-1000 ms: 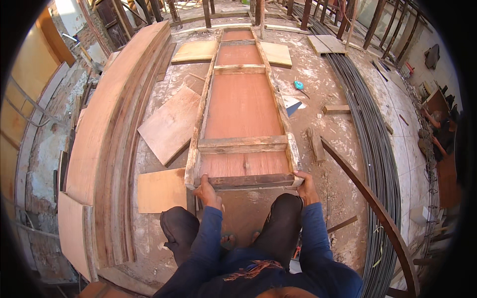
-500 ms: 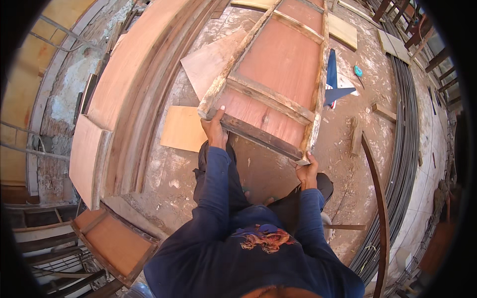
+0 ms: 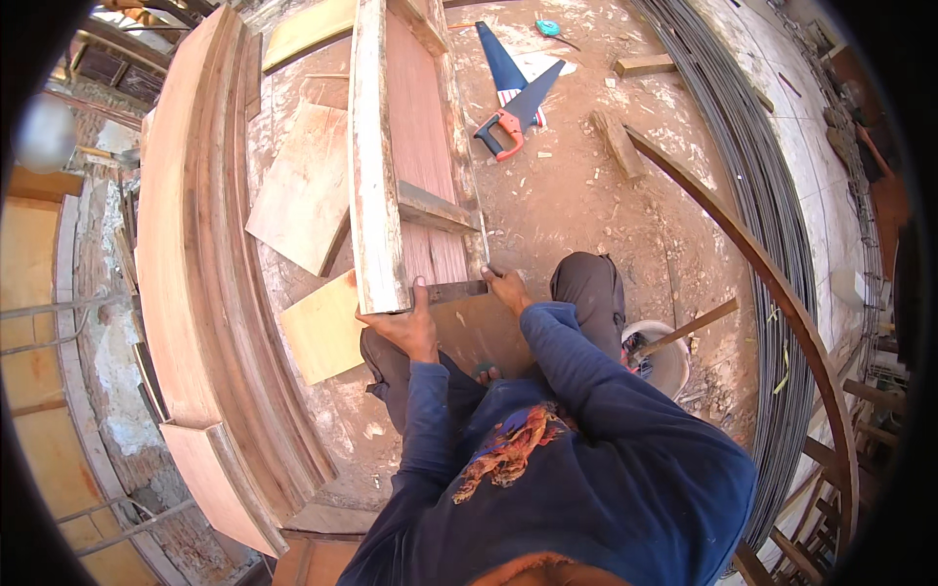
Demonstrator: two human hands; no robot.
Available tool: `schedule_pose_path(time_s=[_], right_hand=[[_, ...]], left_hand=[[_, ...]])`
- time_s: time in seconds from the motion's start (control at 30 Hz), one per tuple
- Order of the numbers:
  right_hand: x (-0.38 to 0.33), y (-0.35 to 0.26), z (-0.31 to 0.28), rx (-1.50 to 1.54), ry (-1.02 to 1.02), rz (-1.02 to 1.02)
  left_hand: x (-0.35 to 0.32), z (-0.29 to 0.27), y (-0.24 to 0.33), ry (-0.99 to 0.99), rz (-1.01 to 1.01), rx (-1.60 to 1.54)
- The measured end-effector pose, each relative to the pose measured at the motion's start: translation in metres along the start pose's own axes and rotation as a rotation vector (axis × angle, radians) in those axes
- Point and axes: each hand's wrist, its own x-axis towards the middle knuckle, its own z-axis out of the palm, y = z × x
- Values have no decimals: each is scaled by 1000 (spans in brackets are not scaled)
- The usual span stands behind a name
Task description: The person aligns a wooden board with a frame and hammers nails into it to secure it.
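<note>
A long plywood panel [image 3: 427, 156] with a wooden batten frame on its face stretches away from me, tipped onto its left side so that one rail faces up. My left hand [image 3: 410, 330] grips its near left corner, the thumb showing above the end. At the near right corner, my right hand [image 3: 508, 291] is closed around the end of the frame. The fingers under the panel are partly hidden. Right of the panel, a handsaw with an orange and black handle [image 3: 505, 134] lies crossed over a second, blue-bladed saw [image 3: 499, 61].
Long plywood-faced boards [image 3: 200, 254] are stacked at left. Loose plywood pieces [image 3: 311, 186] lie beside the panel. A turquoise tape measure [image 3: 548, 27], wood offcuts [image 3: 618, 146], a white bucket [image 3: 669, 366], a curved strip [image 3: 782, 269] and a bundle of dark rods [image 3: 757, 186] are at right.
The panel has swung left in view and tilted onto its left side, its face now narrower. Both hands have kept hold and come closer together. The saw handle has come into view.
</note>
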Motion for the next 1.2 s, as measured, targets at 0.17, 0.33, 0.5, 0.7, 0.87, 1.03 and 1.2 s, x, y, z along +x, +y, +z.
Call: schedule_pose_path(time_s=[0.17,0.33,0.5,0.7,0.87,1.03,1.2], right_hand=[[-46,-131,-18,431,-79,-251],[-99,-238,-40,360,-132,-685],[-101,-228,-28,-22,67,-625],[-98,-221,-40,56,157,-697],[-109,-232,-34,-5,71,-570],[-78,-211,-33,-30,311,-724],[-109,-183,-106,351,-132,-335]], left_hand=[[-45,17,-6,-4,18,161],[-93,48,-12,-136,69,214],[-98,29,-36,-223,8,204],[-23,-30,-3,-913,275,58],[39,42,57,-820,99,32],[42,82,45,-889,211,54],[34,83,46,-905,180,-9]])
